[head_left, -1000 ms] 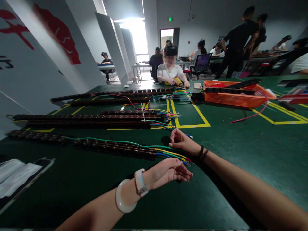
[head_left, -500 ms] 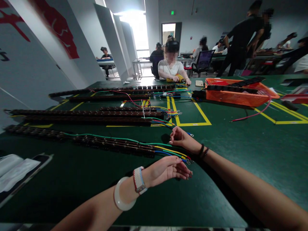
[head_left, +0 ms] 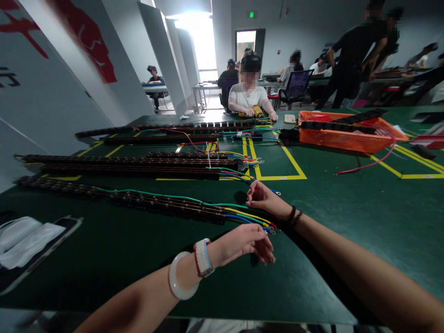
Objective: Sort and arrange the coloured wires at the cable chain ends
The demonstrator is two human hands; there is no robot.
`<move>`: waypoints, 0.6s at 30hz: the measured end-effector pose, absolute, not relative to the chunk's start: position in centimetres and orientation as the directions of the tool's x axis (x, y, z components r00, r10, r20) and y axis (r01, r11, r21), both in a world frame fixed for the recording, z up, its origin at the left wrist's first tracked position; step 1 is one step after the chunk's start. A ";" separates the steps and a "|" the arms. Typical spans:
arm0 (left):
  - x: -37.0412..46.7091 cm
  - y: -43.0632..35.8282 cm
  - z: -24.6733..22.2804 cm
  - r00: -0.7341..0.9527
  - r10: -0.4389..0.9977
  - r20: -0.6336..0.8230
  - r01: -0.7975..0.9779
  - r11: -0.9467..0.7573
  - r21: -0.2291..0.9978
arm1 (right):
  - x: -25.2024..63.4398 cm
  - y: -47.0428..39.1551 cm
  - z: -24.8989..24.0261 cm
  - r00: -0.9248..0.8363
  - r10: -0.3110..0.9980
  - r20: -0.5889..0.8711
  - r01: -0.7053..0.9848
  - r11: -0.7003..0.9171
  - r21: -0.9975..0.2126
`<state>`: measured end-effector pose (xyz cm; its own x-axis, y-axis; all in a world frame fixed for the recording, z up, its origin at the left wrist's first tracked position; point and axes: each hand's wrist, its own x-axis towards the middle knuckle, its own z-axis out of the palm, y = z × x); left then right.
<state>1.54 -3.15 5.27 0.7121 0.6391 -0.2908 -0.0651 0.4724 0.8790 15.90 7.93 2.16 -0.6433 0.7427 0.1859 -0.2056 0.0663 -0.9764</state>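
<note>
My left hand [head_left: 246, 243], with a watch and a pale bangle at the wrist, hovers over the green table with its fingers apart and a little curled, holding nothing. Just beyond it lie the ring-ended yellow, blue and green wires [head_left: 248, 216] of the nearest dark harness [head_left: 163, 207]. My right hand [head_left: 265, 200] is beyond those wires, thumb and fingertips curled together; what they hold, if anything, is too small to name. A blue ring terminal [head_left: 276, 192] shows beside its knuckles. A long green wire [head_left: 156, 193] runs along the harness toward my right hand.
More dark harnesses [head_left: 121, 166] lie farther back. An orange basket [head_left: 336, 138] holding dark strips stands at the back right. A phone with white cloth [head_left: 34, 240] is at the left. Across the table, a person [head_left: 248, 95] holds a yellow tool [head_left: 257, 111].
The fingers of my left hand have bent further down. My right hand keeps its curled shape. The camera view has shifted slightly.
</note>
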 end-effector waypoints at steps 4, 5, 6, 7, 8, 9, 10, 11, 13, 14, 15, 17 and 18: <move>1.5 -4.0 5.8 0.734 0.679 0.011 0.403 -0.449 0.797 | 16.1 7.5 2.8 -0.685 0.712 0.152 0.008 0.217 -0.976; 1.4 -4.1 5.8 0.776 0.616 0.135 0.439 -0.681 0.586 | 16.1 7.4 3.1 -0.705 0.695 0.141 0.084 0.279 -0.957; 1.3 -4.2 5.7 0.820 0.525 0.226 0.432 -0.829 0.356 | 16.1 7.2 3.4 -0.728 0.673 0.132 0.156 0.350 -0.924; 1.3 -4.3 5.6 0.856 0.433 0.281 0.404 -0.901 0.156 | 16.0 7.0 3.7 -0.752 0.647 0.128 0.219 0.428 -0.877; 1.2 -4.4 5.5 0.880 0.359 0.312 0.374 -0.927 0.010 | 15.9 6.9 4.0 -0.776 0.618 0.129 0.271 0.510 -0.816; 1.2 -4.5 5.4 0.892 0.307 0.333 0.354 -0.931 -0.088 | 15.8 6.7 4.2 -0.798 0.589 0.129 0.312 0.586 -0.748; 1.1 -4.5 5.3 0.897 0.274 0.347 0.342 -0.928 -0.150 | 15.6 6.6 4.4 -0.814 0.566 0.128 0.343 0.648 -0.680; 1.0 -4.5 5.2 0.899 0.256 0.354 0.336 -0.924 -0.185 | 15.5 6.4 4.5 -0.826 0.550 0.124 0.368 0.693 -0.620; 0.9 -4.5 5.1 0.904 0.245 0.351 0.330 -0.921 -0.207 | 15.2 6.2 4.6 -0.842 0.529 0.107 0.399 0.743 -0.536; 0.9 -4.5 5.1 0.905 0.247 0.347 0.330 -0.922 -0.203 | 15.1 6.2 4.7 -0.849 0.520 0.097 0.406 0.757 -0.512; 0.8 -4.5 5.0 0.905 0.253 0.343 0.332 -0.923 -0.194 | 15.0 6.2 4.7 -0.855 0.511 0.089 0.408 0.768 -0.494; 0.8 -4.4 4.9 0.903 0.264 0.338 0.336 -0.925 -0.175 | 14.8 6.2 4.6 -0.860 0.502 0.086 0.411 0.783 -0.468; 0.7 -4.4 4.9 0.903 0.269 0.336 0.339 -0.926 -0.170 | 14.8 6.2 4.6 -0.859 0.504 0.091 0.413 0.786 -0.459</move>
